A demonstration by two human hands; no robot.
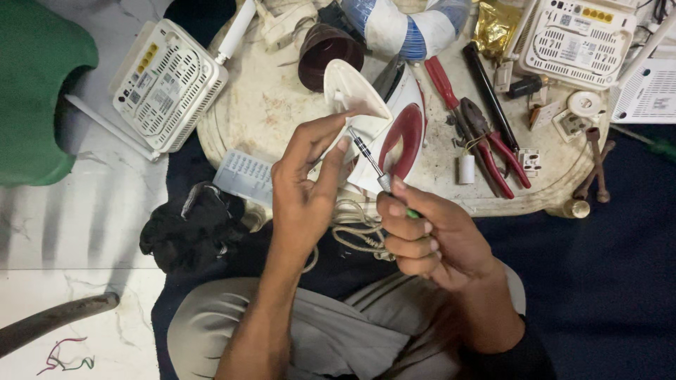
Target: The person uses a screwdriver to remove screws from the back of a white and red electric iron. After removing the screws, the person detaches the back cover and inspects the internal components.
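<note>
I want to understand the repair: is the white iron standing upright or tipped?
Tipped: the iron lies over on the round table, steadied by the left hand.

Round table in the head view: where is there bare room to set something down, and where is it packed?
On the round table, one bare patch lies between the white router, the brown cup and the white iron. A smaller one lies along the front rim below the red pliers. The far and right edges are crowded with tools, sockets and another router.

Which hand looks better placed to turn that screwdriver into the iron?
The right hand: it already grips the screwdriver, tip at the white iron. The left hand steadies the iron.
</note>
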